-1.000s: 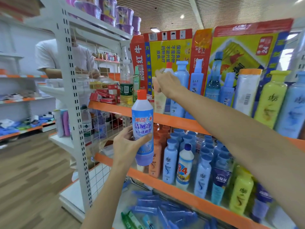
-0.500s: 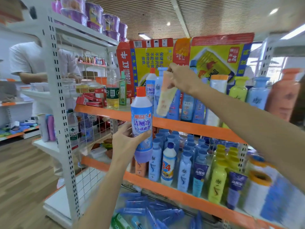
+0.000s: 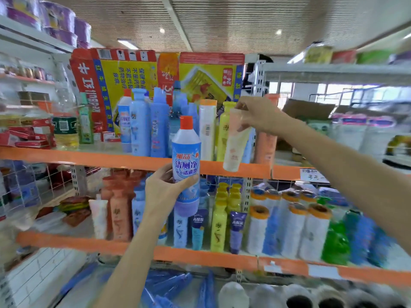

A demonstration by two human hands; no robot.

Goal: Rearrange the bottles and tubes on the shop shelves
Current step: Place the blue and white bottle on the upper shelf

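My left hand [image 3: 163, 192] grips a blue and white cleaner bottle [image 3: 186, 156] with an orange cap, upright in front of the shelves. My right hand [image 3: 258, 114] pinches the top end of a pale peach tube [image 3: 233, 147], which hangs cap down in front of the upper orange shelf [image 3: 89, 157]. Behind the tube stand a yellow bottle [image 3: 223, 134], a white tube [image 3: 207, 132] and an orange bottle [image 3: 265, 147]. Blue bottles [image 3: 140, 125] fill the shelf's middle.
The lower orange shelf [image 3: 200, 255] carries orange, blue and yellow bottles, purple tubes [image 3: 236, 230] and white rolls [image 3: 289, 232]. Large yellow and red cartons [image 3: 124, 74] stand behind the upper row. Blue packets lie at the bottom [image 3: 164, 285]. Red boxes [image 3: 29, 134] lie at the left.
My right hand has carried the peach tube to the right along the upper shelf, from the blue bottles to the yellow and orange ones. My view has swung right. The left hand still holds the cleaner bottle.
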